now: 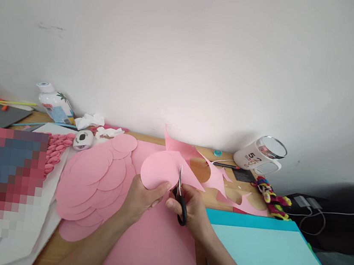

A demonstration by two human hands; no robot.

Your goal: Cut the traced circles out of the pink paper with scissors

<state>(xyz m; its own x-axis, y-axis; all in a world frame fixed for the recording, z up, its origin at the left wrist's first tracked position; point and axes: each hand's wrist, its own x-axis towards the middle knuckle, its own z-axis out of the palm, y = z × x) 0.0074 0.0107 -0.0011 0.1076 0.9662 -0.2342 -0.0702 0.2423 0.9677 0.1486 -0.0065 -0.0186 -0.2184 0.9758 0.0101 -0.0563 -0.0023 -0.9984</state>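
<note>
My left hand (145,197) pinches the lower edge of a round pink paper piece (159,169), thumb on top. In my right hand (192,205) is a pair of scissors (182,208) with black handles, fingers wrapped through the loops. The blades point up and away from me, against the right edge of the round piece, where a pointed strip of the same pink paper (191,177) hangs off to the right. Under both hands lies a large pink sheet (156,250). Many overlapping pink paper circles (93,182) are piled left of my left hand.
Curved pink offcuts (215,178) lie behind and right of my hands. A white mug (254,155) stands at the back right, near a small colourful toy (270,195). A blue board (272,251) is front right. A white bottle (54,104) leans at the back left.
</note>
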